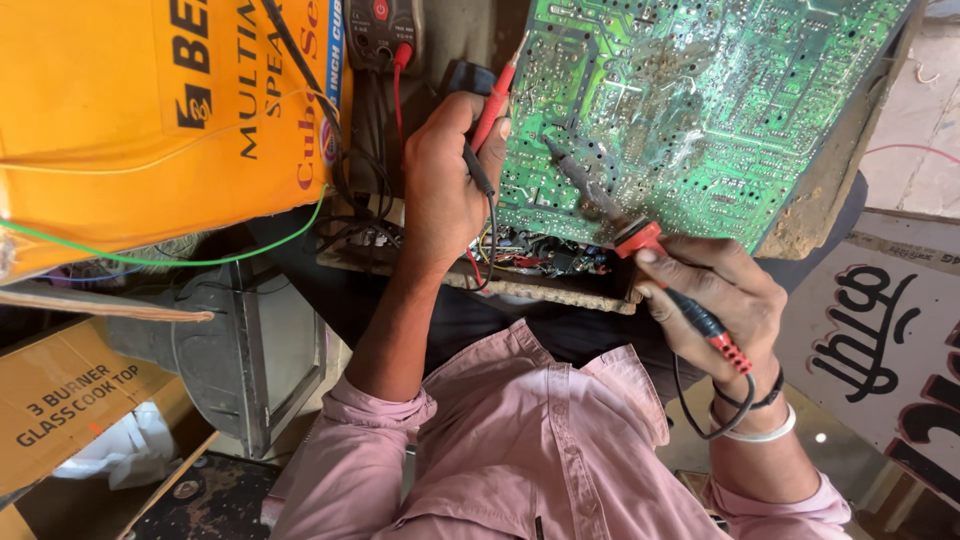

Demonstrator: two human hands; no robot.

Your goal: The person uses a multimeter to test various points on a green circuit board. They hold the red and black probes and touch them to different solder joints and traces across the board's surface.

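Observation:
A large green circuit board stands tilted in front of me, solder side up, over a frame full of wires. My left hand grips a red test probe whose metal tip points up at the board's left edge; a black lead runs through the same hand. My right hand holds a black-handled tool with a red collar, its long metal tip lying on the board's lower left area. A multimeter with a red lead plugged in sits at the top.
An orange carton fills the upper left, with a green wire looping below it. A brown cardboard box and a grey casing lie at the lower left. A painted sign panel is at the right.

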